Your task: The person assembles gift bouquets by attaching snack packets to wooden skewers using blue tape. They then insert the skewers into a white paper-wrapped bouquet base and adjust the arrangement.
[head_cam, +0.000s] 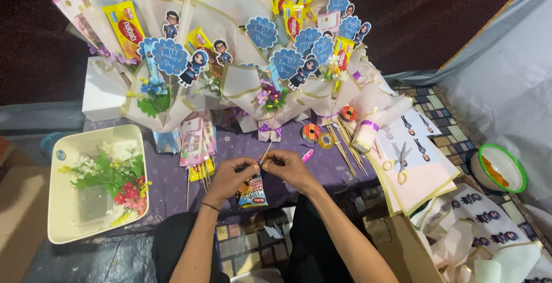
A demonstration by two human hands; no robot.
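Both hands meet at centre, near edge of the purple-clothed table (172,174). Left hand (230,176) pinches top of a small snack packet (253,194), which hangs down below the fingers. Right hand (290,168) pinches a thin wooden skewer (265,151), long axis running up and slightly right, lower end right at packet top. Hands abt equally close; bouquets (230,59) stand further back.

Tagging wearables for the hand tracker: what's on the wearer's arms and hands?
Both forearms are bare, no sleeves in view. The left hand has a thin dark band around its wrist. The right hand shows no glove, watch or band. Rings are too small to tell.
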